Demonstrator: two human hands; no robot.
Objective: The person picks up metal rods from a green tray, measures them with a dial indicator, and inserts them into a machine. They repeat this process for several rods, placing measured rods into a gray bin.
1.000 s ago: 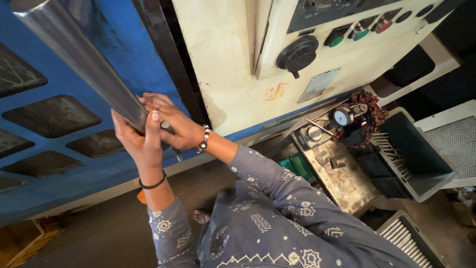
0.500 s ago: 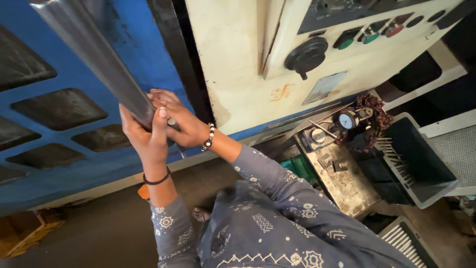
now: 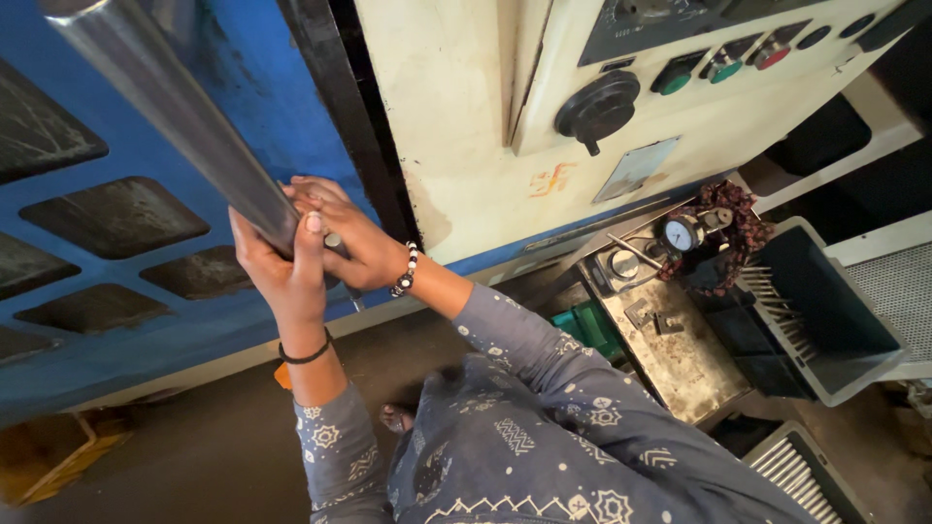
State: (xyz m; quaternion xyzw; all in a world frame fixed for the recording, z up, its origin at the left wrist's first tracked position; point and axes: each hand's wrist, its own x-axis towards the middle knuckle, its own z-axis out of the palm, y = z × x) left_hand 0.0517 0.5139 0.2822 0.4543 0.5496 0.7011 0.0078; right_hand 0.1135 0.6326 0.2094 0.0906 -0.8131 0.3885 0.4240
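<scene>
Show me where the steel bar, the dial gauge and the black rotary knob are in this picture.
steel bar [image 3: 165,107], head view, middle of its shiny shaft.
dial gauge [image 3: 679,234], head view, centre of its round white face.
black rotary knob [image 3: 597,107], head view, centre of the knob on the cream panel.

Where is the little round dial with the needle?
In the head view, the round dial gauge sits to the right, on the grimy metal tray below the cream control panel, beside the dark open bin, well away from both hands.
</scene>
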